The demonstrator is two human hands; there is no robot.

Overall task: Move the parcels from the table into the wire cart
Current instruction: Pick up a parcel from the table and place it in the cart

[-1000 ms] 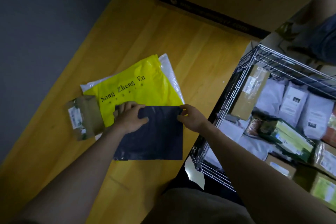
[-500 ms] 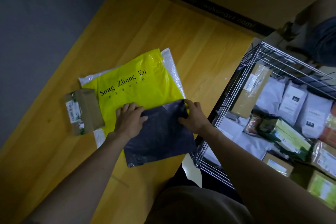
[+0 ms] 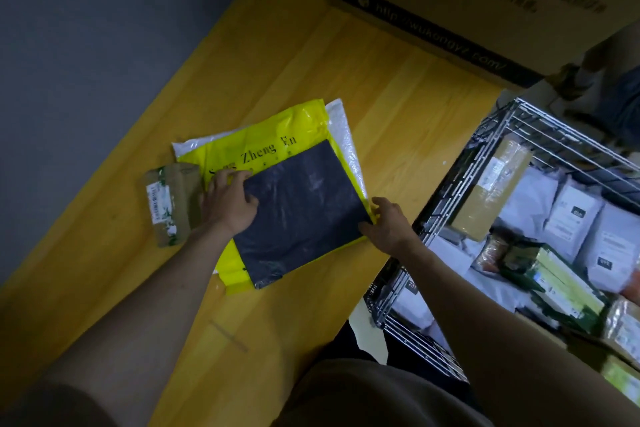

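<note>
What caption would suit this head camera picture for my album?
Both hands, left hand and right hand, stack a dark flat mailer on a yellow plastic mailer beside a wire cart.

We read "Zheng En" on the yellow mailer [image 3: 277, 135], and part of a web address, "wukongyz.com/", on the cardboard box [image 3: 433, 35].

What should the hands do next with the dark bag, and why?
Probably lift the dark bag and swing it right into the wire cart. The left hand and right hand already grip its two sides, it lies loose on top of the yellow bag, and the cart stands open beside the table.
</note>
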